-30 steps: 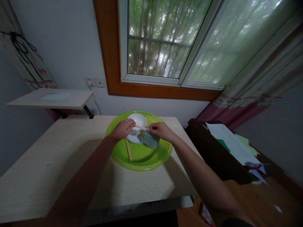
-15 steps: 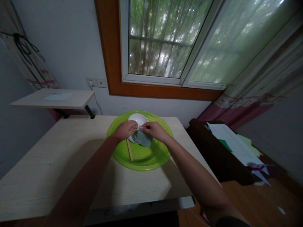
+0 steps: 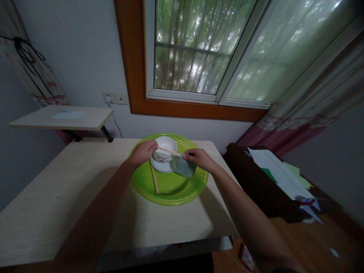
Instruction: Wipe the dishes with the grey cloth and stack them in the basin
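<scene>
Wooden chopstick (image 3: 169, 151) in left hand (image 3: 143, 152); no writing legible.

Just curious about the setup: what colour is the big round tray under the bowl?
Bright lime green. The tray shows clearly in the head view, its only view.

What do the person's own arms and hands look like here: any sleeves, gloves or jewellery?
Both forearms are bare to the bottom edge of the picture, with no sleeves showing. The left hand and right hand wear no gloves; no rings, watch or bracelets are visible in the dim light.
</scene>
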A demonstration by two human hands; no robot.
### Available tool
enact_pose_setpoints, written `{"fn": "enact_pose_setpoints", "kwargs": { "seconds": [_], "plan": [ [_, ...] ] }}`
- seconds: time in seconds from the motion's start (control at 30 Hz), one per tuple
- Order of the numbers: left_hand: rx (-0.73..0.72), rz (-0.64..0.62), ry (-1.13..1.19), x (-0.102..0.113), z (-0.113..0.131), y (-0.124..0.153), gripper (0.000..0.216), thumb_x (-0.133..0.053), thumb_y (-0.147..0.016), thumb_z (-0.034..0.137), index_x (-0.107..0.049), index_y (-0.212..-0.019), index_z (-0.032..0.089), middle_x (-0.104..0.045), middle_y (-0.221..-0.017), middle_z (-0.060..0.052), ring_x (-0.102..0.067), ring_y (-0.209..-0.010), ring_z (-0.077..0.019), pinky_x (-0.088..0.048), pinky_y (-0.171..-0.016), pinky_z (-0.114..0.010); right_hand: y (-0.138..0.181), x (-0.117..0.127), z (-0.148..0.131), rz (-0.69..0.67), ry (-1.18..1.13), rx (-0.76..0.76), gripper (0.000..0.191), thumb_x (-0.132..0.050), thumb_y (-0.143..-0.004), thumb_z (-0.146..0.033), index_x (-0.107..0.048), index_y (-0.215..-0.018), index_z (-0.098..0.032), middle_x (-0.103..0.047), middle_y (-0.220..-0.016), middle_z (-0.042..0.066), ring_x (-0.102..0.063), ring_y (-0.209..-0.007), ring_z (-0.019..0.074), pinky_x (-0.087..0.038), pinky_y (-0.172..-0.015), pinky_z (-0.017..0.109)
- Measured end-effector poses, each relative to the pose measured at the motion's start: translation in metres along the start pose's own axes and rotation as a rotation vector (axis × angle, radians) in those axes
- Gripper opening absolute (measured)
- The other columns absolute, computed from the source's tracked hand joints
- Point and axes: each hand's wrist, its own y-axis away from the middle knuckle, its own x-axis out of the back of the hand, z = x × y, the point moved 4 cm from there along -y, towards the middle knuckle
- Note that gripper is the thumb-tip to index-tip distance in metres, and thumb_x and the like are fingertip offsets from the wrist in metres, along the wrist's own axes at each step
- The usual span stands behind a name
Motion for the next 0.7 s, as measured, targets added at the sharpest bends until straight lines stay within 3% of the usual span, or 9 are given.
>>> {"fn": "enact_pose_setpoints", "kwargs": {
  "seconds": [0.2,0.4,0.57,0.7],
  "plan": [
    [0.056,0.009,0.014,0.025,-0.004,0.008,0.027,-0.046,-0.091,0.034,-0.067,-0.082,0.019,-0.068,-0.084,-0.006,-0.06,-0.082,-0.0207,-0.043,-0.075,-0.031,0.005,0.006,0.007,-0.011,-0.004,-0.027,0.035,-0.067,-0.082,-0.048,-0.077,-0.093,-0.017,-0.074,-0.082,0.003,-0.064,-0.072,0.0178,-0.044,-0.062,0.026],
    [0.154,0.026,0.039,0.047,-0.025,0.026,0.029,-0.046,-0.09,0.038,-0.064,-0.078,0.019,-0.066,-0.077,-0.003,-0.058,-0.075,-0.0188,-0.041,-0.068,-0.029,0.01,0.026,0.021,0.104,0.039,-0.093,0.036,-0.066,-0.082,-0.052,-0.077,-0.091,-0.018,-0.074,-0.079,0.004,-0.064,-0.072,0.0186,-0.045,-0.063,0.027],
    [0.107,-0.083,0.027,0.034,-0.027,0.033,0.029,-0.047,-0.09,0.038,-0.064,-0.076,0.019,-0.064,-0.074,-0.002,-0.057,-0.074,-0.0183,-0.042,-0.068,-0.028,0.01,0.043,0.014,0.318,0.0,-0.06,0.038,-0.064,-0.084,-0.053,-0.076,-0.093,-0.018,-0.075,-0.085,0.007,-0.065,-0.078,0.0208,-0.047,-0.067,0.029],
    [0.034,-0.153,0.056,0.014,-0.011,0.03,0.028,-0.047,-0.09,0.036,-0.066,-0.076,0.02,-0.066,-0.075,-0.003,-0.059,-0.075,-0.0188,-0.043,-0.07,-0.029,0.002,0.032,-0.016,0.409,-0.07,-0.008,0.037,-0.066,-0.084,-0.051,-0.075,-0.097,-0.018,-0.076,-0.09,0.008,-0.067,-0.078,0.0205,-0.05,-0.071,0.03]
  ]
}}
